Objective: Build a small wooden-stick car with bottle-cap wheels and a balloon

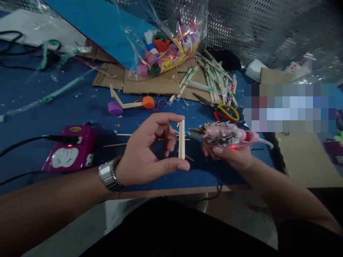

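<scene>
Between the thumb and index finger of my left hand [150, 150], a short bundle of wooden sticks [182, 140] is pinched by its two ends and stands upright in view. My right hand [233, 155] grips a pink hot glue gun [225, 135] crusted with whitish and dark residue, a red light glowing on it. Its metal nozzle points left at the sticks, with a small gap between. Loose thin sticks [115, 145] lie on the blue table behind and below my left hand. Beyond it rests a stick assembly [132, 105] with a purple cap [115, 108] and an orange cap [148, 102].
A magenta power strip [71, 148] with black cables sits at left. Scissors [227, 111] with yellow and red handles lie behind the glue gun. At the back are a clear bag of colored caps [171, 50], cardboard [151, 81] and a pile of wrapped chopsticks [215, 76].
</scene>
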Demonstrator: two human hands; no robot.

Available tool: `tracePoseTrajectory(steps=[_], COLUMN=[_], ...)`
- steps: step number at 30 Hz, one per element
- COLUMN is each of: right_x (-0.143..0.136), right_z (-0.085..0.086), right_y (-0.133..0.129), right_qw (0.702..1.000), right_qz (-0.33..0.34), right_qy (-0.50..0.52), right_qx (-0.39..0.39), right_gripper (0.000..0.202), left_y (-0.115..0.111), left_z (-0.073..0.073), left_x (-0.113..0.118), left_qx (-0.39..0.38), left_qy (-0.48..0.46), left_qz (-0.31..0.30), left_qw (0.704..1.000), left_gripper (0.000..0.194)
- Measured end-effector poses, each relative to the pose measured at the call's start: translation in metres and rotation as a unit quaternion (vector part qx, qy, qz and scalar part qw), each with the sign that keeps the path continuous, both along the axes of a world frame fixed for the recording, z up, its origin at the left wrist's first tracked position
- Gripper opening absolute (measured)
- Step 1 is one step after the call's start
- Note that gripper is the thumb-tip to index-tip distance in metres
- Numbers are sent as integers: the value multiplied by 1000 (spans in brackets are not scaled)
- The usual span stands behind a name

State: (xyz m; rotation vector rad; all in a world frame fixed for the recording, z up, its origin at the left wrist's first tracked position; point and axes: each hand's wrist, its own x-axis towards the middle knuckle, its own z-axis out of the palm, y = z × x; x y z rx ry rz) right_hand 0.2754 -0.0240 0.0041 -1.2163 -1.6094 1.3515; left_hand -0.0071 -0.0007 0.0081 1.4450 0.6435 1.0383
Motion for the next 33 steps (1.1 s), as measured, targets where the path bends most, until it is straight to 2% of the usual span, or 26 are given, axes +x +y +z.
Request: tracePoseTrajectory(steps=[4, 8, 15, 21, 25, 33], right_x=[0, 1, -3, -2, 0, 2], right_z=[4, 7, 2, 5, 6, 6], right_y=[-1, -1, 0, -2, -3, -4], right_qw=[999, 998, 989, 987, 990, 989], right_qz=[30, 54, 94, 134, 124, 115], right_qy=[34, 20, 87, 66, 47, 38], right_qx=[24, 36, 72, 59, 55, 79], right_gripper=[40, 34, 33, 32, 35, 23], left_y=[0, 3, 11, 11, 11, 11], left_z=[-1, -2, -9, -11, -12, -12], left_x=[0, 2, 1, 1, 2, 1], left_qx=[11, 33, 43, 43, 43, 31], left_qy=[0, 7, -28, -41, -49, -48], left_qz=[4, 26, 38, 34, 25, 22], left_qw=[1000, 999, 998, 998, 998, 998], left_gripper=[75, 75, 82, 84, 85, 86])
